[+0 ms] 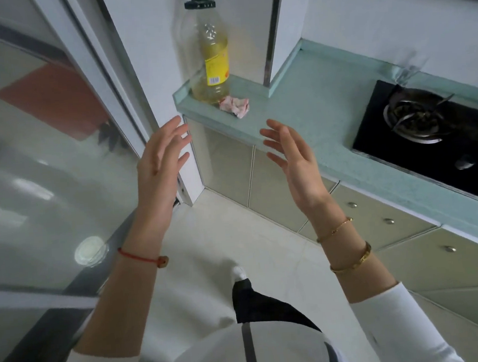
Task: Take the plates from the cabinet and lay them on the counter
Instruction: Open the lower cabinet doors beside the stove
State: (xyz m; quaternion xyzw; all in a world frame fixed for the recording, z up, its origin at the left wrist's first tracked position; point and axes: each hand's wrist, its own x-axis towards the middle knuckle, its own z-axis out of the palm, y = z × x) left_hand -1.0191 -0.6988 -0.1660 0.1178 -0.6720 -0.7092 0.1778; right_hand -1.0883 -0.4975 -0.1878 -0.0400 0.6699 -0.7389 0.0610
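Observation:
No plates are in view. My left hand [160,161] and my right hand [296,162] are raised in front of me, palms facing each other, fingers spread and empty. Both hover over the floor, just short of the pale green counter [306,111]. Below the counter edge are beige cabinet doors [225,164], all closed. My right hand's fingertips overlap the counter's front edge in the picture.
An oil bottle [212,58] with a yellow label stands at the counter's left end, a crumpled pink paper [234,105] beside it. A black gas hob [427,136] lies at the right. Drawers with round knobs [387,221] run below. A glass sliding door [45,137] fills the left.

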